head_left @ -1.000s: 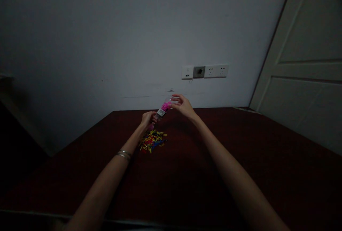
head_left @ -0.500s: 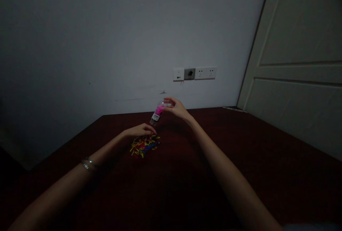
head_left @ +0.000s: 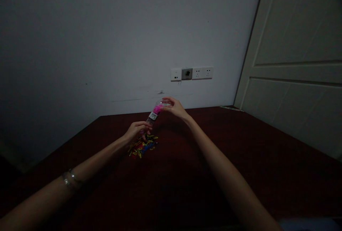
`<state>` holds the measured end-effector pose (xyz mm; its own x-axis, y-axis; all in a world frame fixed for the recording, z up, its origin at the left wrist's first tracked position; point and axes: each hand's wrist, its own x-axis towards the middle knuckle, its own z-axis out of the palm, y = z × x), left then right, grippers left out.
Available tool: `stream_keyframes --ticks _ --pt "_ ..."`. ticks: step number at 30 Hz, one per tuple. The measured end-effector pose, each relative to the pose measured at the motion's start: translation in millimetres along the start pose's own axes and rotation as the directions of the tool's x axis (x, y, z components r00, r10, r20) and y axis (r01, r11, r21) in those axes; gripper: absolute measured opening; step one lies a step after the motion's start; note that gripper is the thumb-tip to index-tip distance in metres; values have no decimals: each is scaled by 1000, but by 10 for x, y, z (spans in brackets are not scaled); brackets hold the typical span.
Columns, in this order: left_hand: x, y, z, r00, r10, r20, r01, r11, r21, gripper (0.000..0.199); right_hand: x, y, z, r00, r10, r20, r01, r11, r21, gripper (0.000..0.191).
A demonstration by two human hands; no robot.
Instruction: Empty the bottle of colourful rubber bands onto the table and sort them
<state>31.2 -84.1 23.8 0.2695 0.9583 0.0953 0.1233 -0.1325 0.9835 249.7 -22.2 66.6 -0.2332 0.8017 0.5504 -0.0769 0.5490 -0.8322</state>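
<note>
A clear bottle (head_left: 153, 116) with pink pieces inside and a white label is tilted, its upper end to the right and its lower end down to the left. My right hand (head_left: 173, 108) grips its upper end. My left hand (head_left: 139, 129) is at the lower end, fingers curved round the neck, partly hiding it. Just below my left hand, a pile of small yellow, red and blue clips (head_left: 141, 147) lies on the dark red table (head_left: 181, 174); their exact shape is hard to tell in the dim light.
Behind the table stands a pale wall with a row of sockets and a switch (head_left: 191, 73). A light panelled door (head_left: 296, 71) is at the right. A thin flat strip (head_left: 231, 108) lies at the table's back right edge.
My left hand has risen slightly and come up to the bottle's lower end. The bottle leans more to the left. My right hand keeps its grip, and the view has shifted slightly.
</note>
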Motion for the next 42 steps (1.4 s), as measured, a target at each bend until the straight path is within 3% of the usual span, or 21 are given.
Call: stream_keyframes --ticks 5,7,11,16,24,27,31,35,39,42 --pt "-66 24 46 994 24 -108 -46 977 -207 28 -26 -63 -67 999 38 15 -38 999 11 61" --pt "-82 45 53 998 17 -56 -32 957 -287 38 -33 -61 -72 999 42 27 -42 999 -8 61" --pt "-119 104 132 988 36 149 27 917 -399 62 -35 -26 -22 995 34 93 -29 998 -58 58" --pt "-142 149 245 981 15 195 86 861 -502 71 -36 2 42 986 18 164 -11 999 -42 55" --pt "-37 19 66 930 30 367 125 912 -390 76 -55 40 -3 975 6 222 -4 1000 -11 53" --pt "-22 -3 10 921 38 387 104 934 -340 83 -65 61 0 973 26 229 -27 1000 1 55" --pt "-64 14 -36 949 14 315 79 957 -280 83 -61 76 -1 983 20 180 -16 1000 -24 56" --pt "-85 -46 -129 990 -34 133 65 971 -232 65 -56 77 -33 991 24 130 -18 999 -49 55" --pt "-67 -131 -198 993 -116 -10 112 976 -189 47 -63 60 -70 993 37 112 -25 994 -102 56" --pt "-75 -140 -179 979 -176 -101 153 966 -208 48 -72 8 -48 995 7 98 9 986 -164 58"
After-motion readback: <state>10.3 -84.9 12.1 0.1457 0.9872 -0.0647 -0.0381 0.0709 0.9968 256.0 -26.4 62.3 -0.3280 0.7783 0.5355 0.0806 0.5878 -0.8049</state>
